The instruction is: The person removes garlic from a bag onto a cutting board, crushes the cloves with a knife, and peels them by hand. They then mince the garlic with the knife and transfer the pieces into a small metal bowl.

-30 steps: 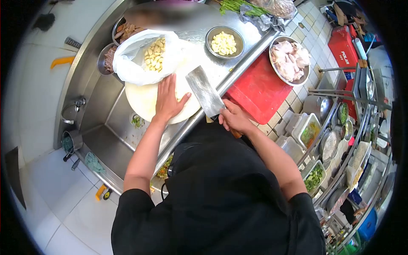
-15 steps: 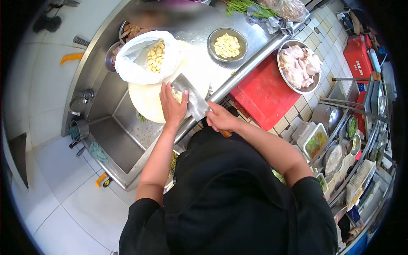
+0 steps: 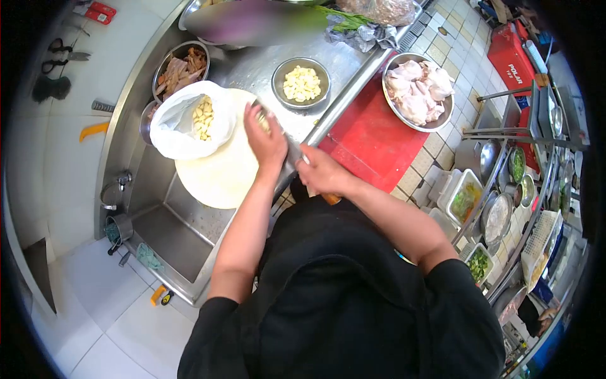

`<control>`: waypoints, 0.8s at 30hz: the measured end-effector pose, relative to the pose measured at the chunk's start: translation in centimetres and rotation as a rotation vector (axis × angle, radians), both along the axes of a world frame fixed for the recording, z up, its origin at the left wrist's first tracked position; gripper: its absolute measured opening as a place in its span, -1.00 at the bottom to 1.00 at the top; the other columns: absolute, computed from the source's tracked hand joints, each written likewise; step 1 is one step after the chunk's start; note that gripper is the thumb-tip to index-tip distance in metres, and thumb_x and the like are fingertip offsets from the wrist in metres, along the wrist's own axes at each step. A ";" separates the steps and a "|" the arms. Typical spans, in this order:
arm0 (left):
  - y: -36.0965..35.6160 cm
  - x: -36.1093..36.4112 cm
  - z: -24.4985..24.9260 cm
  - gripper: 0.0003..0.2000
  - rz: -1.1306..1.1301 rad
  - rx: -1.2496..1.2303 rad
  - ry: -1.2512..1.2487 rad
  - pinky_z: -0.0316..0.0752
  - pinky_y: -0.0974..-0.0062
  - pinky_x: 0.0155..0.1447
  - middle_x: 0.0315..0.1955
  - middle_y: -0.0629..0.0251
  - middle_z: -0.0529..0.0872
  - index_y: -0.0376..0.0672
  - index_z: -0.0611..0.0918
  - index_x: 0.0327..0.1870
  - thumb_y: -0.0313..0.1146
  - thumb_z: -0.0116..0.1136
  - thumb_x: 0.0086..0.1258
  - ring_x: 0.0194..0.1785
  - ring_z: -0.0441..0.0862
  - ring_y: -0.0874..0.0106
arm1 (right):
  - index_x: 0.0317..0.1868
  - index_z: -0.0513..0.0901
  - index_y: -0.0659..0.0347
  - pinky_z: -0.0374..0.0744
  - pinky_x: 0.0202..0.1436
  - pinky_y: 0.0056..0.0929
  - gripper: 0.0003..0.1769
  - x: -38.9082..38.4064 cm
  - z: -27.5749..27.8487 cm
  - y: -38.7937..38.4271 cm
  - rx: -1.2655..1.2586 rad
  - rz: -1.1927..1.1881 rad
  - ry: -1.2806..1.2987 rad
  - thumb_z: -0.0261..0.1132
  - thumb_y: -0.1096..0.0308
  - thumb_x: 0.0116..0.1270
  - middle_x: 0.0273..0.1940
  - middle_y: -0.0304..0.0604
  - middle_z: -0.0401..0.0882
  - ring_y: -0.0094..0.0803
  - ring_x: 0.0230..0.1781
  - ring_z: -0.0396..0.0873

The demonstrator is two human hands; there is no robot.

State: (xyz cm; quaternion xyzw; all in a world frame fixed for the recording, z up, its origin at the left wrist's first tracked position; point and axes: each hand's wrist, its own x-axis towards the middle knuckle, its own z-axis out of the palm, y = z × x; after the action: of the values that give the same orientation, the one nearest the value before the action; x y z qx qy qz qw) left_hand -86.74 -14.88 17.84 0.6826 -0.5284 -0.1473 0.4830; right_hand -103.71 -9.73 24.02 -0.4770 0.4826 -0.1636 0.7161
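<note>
My right hand (image 3: 323, 172) grips a cleaver (image 3: 293, 150) by its wooden handle. The blade is seen nearly edge-on, at the right side of the round cutting board (image 3: 214, 183). My left hand (image 3: 266, 140) is cupped against the blade, fingers pointing away from me. Pale garlic cloves (image 3: 264, 122) show between that hand and the blade; part of the pile is hidden by the fingers. Beyond them stands a metal bowl (image 3: 276, 84) of peeled garlic cloves. A white plastic bag (image 3: 169, 129) with more cloves sits open on the board's left side.
The steel sink (image 3: 170, 237) lies at left below the board. A basin of raw chicken (image 3: 449, 107) stands beside a red lid or board (image 3: 372, 151) at right. Greens (image 3: 347, 23) and bagged food are at the back. Shelves with food containers (image 3: 467, 199) line the right side.
Both hands and the cleaver have moved off toward the board's right edge, nearer the garlic bowl. The blade has turned from showing its flat face to nearly edge-on. The view has shifted.
</note>
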 end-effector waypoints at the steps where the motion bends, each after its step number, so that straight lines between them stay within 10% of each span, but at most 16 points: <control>1: -2.7 -1.3 0.0 -0.69 -0.045 -0.096 0.009 0.37 0.13 0.63 0.45 -0.15 0.62 -0.28 0.65 0.26 -0.28 0.20 0.68 0.54 0.55 -0.03 | 0.30 0.49 0.26 0.51 -0.60 -0.31 -0.68 -1.1 1.2 -1.1 -0.001 -0.066 0.011 0.13 0.29 0.68 -0.45 -0.18 0.56 -0.44 -0.65 0.51; 9: -16.5 -2.3 -3.7 -0.80 -0.312 0.332 -0.036 0.71 0.22 0.15 -0.14 0.09 0.93 -0.11 0.86 0.01 -0.26 0.31 0.58 -0.05 0.89 0.13 | 0.13 0.49 0.18 0.45 -0.60 -0.41 -0.83 -9.8 5.4 -4.5 -0.044 -0.474 0.133 0.08 0.32 0.69 -0.44 -0.27 0.51 -0.53 -0.66 0.42; 20: -15.6 1.1 2.0 -0.73 -0.430 0.232 0.177 0.70 0.43 0.21 0.02 0.18 0.94 -0.12 0.86 0.18 -0.33 0.41 0.52 0.07 0.88 0.38 | 0.12 0.49 0.17 0.44 -0.59 -0.49 -0.88 -8.9 3.7 -1.8 -0.046 -0.495 0.050 0.11 0.34 0.74 -0.45 -0.30 0.53 -0.56 -0.67 0.42; 24: -11.2 3.9 4.1 -0.72 -0.631 0.003 -0.346 0.65 0.32 0.38 0.19 0.13 0.89 -0.03 0.86 0.21 -0.38 0.35 0.54 0.24 0.83 0.19 | 0.14 0.50 0.16 0.43 -0.59 -0.50 -0.87 -8.4 3.6 -1.2 -0.068 -0.492 0.053 0.11 0.33 0.76 -0.45 -0.31 0.52 -0.57 -0.67 0.42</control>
State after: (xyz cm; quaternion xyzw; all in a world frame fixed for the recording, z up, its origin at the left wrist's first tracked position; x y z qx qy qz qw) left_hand -82.88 -26.11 21.93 0.5012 -0.7869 -0.1721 0.3162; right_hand -112.16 -10.92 27.64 -0.3732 0.5969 -0.3369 0.6253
